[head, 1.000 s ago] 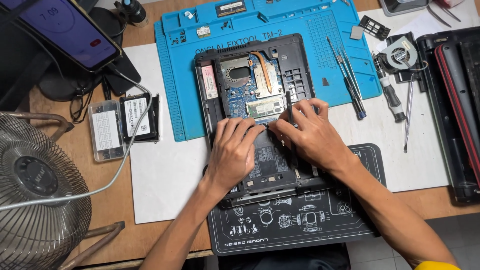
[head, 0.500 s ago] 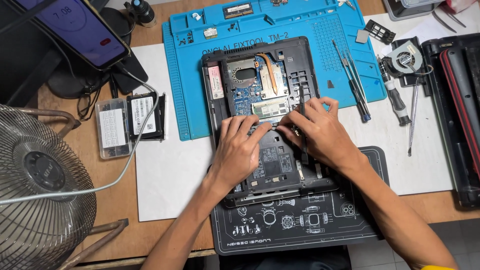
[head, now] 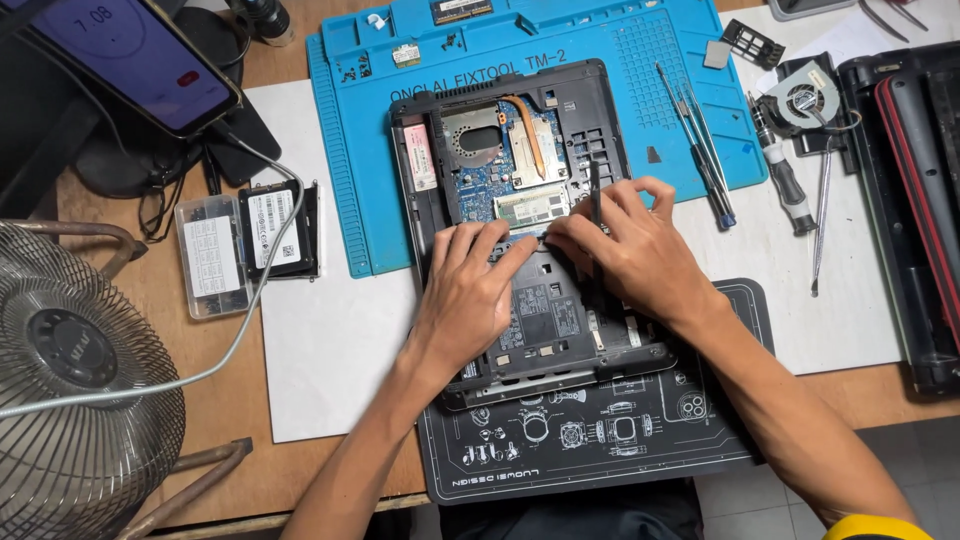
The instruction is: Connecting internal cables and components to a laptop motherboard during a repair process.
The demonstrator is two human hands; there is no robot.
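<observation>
An opened black laptop base (head: 430,170) lies half on a blue work mat (head: 350,150), half on a black printed mat (head: 600,440). Its circuit board, a copper heat pipe (head: 528,140) and a memory module (head: 530,208) are exposed. My left hand (head: 470,290) lies flat on the laptop's middle, fingers spread, tips just below the memory module. My right hand (head: 630,255) sits beside it, fingertips meeting the left ones, and pinches a thin dark tool (head: 594,195) that sticks up toward the board.
Tweezers and screwdrivers (head: 700,160) and a small cooling fan (head: 805,100) lie at the right. A black and red case (head: 920,180) lines the right edge. A drive (head: 275,228), a clear box (head: 212,255), a phone (head: 130,55) and a wire-caged fan (head: 70,370) are at the left.
Both hands stay at the same spot on the laptop. The right fingers have shifted, and the thin tool now shows above them.
</observation>
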